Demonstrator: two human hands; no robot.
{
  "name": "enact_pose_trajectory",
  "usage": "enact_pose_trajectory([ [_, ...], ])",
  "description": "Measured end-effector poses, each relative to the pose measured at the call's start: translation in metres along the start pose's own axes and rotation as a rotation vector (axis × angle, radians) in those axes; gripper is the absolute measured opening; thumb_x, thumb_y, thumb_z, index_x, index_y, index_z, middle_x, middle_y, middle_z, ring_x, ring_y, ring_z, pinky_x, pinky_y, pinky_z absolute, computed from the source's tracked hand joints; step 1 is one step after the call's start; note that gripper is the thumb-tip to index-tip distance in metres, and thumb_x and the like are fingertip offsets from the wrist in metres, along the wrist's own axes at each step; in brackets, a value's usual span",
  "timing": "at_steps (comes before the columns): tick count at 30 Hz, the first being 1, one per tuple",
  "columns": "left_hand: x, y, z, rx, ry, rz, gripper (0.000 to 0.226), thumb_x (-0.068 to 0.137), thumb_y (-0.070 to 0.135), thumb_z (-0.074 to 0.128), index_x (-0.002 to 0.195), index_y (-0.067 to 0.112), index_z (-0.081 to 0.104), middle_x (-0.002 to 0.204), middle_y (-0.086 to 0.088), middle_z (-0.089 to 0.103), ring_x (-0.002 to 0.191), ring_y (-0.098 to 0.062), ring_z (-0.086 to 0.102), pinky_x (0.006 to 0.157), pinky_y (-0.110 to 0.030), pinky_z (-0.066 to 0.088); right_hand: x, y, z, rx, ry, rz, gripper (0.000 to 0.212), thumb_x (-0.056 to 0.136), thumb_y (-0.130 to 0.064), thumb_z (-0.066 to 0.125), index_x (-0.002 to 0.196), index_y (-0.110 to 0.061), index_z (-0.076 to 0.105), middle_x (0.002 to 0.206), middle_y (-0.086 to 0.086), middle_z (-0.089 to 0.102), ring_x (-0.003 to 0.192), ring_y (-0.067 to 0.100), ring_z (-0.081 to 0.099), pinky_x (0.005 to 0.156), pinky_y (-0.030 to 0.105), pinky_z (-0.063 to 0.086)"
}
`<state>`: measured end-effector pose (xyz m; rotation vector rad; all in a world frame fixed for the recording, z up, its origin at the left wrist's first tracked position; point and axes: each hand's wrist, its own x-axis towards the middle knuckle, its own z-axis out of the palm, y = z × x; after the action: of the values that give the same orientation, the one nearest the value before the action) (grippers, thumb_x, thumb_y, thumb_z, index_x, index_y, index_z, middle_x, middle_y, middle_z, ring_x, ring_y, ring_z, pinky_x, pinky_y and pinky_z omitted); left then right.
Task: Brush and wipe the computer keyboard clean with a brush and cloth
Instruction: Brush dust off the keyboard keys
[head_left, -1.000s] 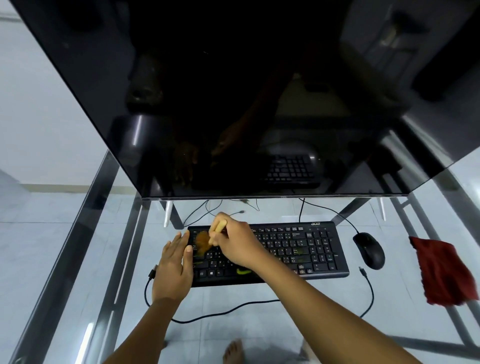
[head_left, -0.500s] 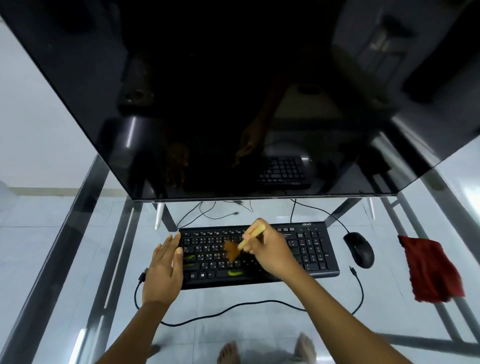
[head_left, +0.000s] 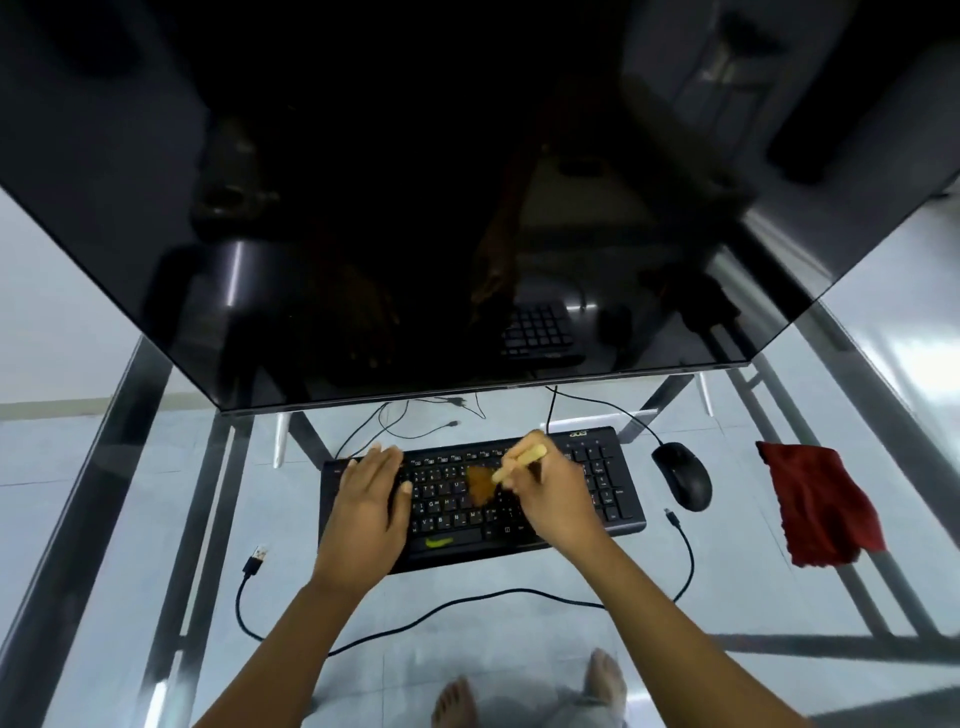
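Bristles of the brush (head_left: 506, 470) rest midway along the keyboard (head_left: 613, 493), right grip (head_left: 550, 493) closed round the handle, left grip (head_left: 371, 499) pressing flat at its nine o'clock; cloth (head_left: 815, 504) lies at three o'clock, beyond the mouse (head_left: 683, 475); a hard sweep might skid the keyboard on the glass desk (head_left: 156, 519).

Right hand (head_left: 553, 491) grips brush (head_left: 498, 473) on keyboard (head_left: 613, 499); left hand (head_left: 371, 499) flat on keys.

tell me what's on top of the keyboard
The left hand lies flat on the keyboard's left side; the right hand holds a brush over middle keys. Keys beneath are hidden.
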<state>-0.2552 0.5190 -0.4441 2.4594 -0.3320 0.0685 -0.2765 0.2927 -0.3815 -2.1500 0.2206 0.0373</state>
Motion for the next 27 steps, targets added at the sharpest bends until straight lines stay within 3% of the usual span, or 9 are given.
enact_pose_trajectory([
  [2, 0.006, 0.006, 0.005, 0.032, -0.053, 0.046, 0.059, 0.096, 0.042, 0.028, 0.138, 0.006, 0.049, 0.142, -0.009, 0.049, 0.14, -0.02, 0.033, 0.118, -0.043, 0.021, -0.005, 0.004, -0.008, 0.032, 0.144, -0.038, 0.01, 0.097, -0.006, 0.056, 0.089, -0.012, 0.058, 0.081, -0.001, 0.069, 0.072, 0.005, 0.065, 0.067, 0.019, 0.051],
  [5, 0.013, 0.008, 0.013, 0.093, -0.165, 0.06, 0.07, 0.093, 0.05, 0.02, 0.145, 0.007, 0.039, 0.15, -0.009, 0.041, 0.143, -0.019, 0.027, 0.12, -0.041, 0.015, -0.02, 0.009, -0.013, 0.049, -0.099, -0.024, 0.009, 0.098, -0.007, 0.055, 0.091, -0.011, 0.058, 0.081, 0.003, 0.075, 0.072, 0.01, 0.07, 0.07, 0.025, 0.057],
  [9, 0.014, 0.011, 0.02, 0.179, -0.2, 0.074, 0.074, 0.092, 0.052, 0.016, 0.146, 0.005, 0.037, 0.152, -0.01, 0.036, 0.145, -0.022, 0.023, 0.119, -0.044, 0.008, -0.035, 0.024, -0.021, 0.018, 0.103, -0.075, 0.01, 0.096, -0.007, 0.057, 0.089, -0.014, 0.058, 0.083, 0.001, 0.072, 0.073, 0.016, 0.069, 0.066, 0.029, 0.056],
  [13, 0.013, 0.017, 0.023, 0.215, -0.183, 0.041, 0.07, 0.094, 0.049, 0.02, 0.144, 0.004, 0.039, 0.152, -0.01, 0.035, 0.146, -0.022, 0.021, 0.119, -0.046, 0.006, -0.042, 0.024, -0.015, -0.018, -0.066, -0.026, 0.013, 0.097, -0.01, 0.057, 0.086, -0.016, 0.058, 0.076, -0.001, 0.073, 0.069, 0.01, 0.069, 0.07, 0.028, 0.057],
  [16, 0.014, 0.026, 0.024, 0.218, -0.205, 0.013, 0.069, 0.094, 0.048, 0.026, 0.147, 0.005, 0.033, 0.156, -0.009, 0.027, 0.148, -0.02, 0.012, 0.12, -0.044, 0.0, -0.031, 0.02, -0.014, 0.019, 0.18, -0.098, 0.007, 0.097, -0.013, 0.058, 0.09, -0.016, 0.059, 0.085, -0.002, 0.069, 0.077, 0.012, 0.067, 0.069, 0.027, 0.055],
  [17, 0.014, 0.029, 0.025, 0.207, -0.227, 0.034, 0.072, 0.093, 0.052, 0.026, 0.149, 0.006, 0.029, 0.158, -0.008, 0.022, 0.149, -0.018, 0.007, 0.119, -0.043, -0.003, -0.025, 0.017, -0.014, 0.064, 0.182, -0.094, 0.005, 0.097, -0.013, 0.058, 0.092, -0.014, 0.059, 0.086, -0.001, 0.071, 0.078, 0.013, 0.068, 0.07, 0.026, 0.055],
  [20, 0.013, 0.036, 0.026, 0.169, -0.332, 0.14, 0.085, 0.087, 0.064, 0.022, 0.154, 0.012, 0.011, 0.162, 0.0, 0.003, 0.146, -0.009, -0.011, 0.117, -0.037, -0.012, -0.01, 0.008, -0.012, 0.036, -0.035, -0.061, 0.008, 0.098, -0.012, 0.057, 0.09, -0.013, 0.059, 0.08, -0.001, 0.074, 0.074, 0.007, 0.07, 0.07, 0.022, 0.056],
  [24, 0.014, 0.049, 0.03, 0.169, -0.379, 0.188, 0.091, 0.085, 0.067, 0.028, 0.154, 0.016, 0.001, 0.16, 0.006, -0.011, 0.143, -0.004, -0.022, 0.116, -0.035, -0.016, 0.012, 0.008, -0.027, 0.023, 0.205, -0.06, 0.013, 0.096, -0.007, 0.056, 0.085, -0.014, 0.057, 0.08, -0.002, 0.07, 0.072, 0.0, 0.065, 0.067, 0.011, 0.048],
  [27, 0.017, 0.055, 0.033, 0.211, -0.406, 0.206, 0.094, 0.088, 0.068, 0.037, 0.154, 0.015, -0.003, 0.159, 0.006, -0.017, 0.142, -0.005, -0.026, 0.116, -0.037, -0.017, 0.013, 0.013, -0.035, -0.007, 0.016, 0.0, 0.009, 0.097, -0.011, 0.056, 0.089, -0.012, 0.059, 0.077, 0.002, 0.075, 0.071, 0.008, 0.07, 0.071, 0.025, 0.057],
])
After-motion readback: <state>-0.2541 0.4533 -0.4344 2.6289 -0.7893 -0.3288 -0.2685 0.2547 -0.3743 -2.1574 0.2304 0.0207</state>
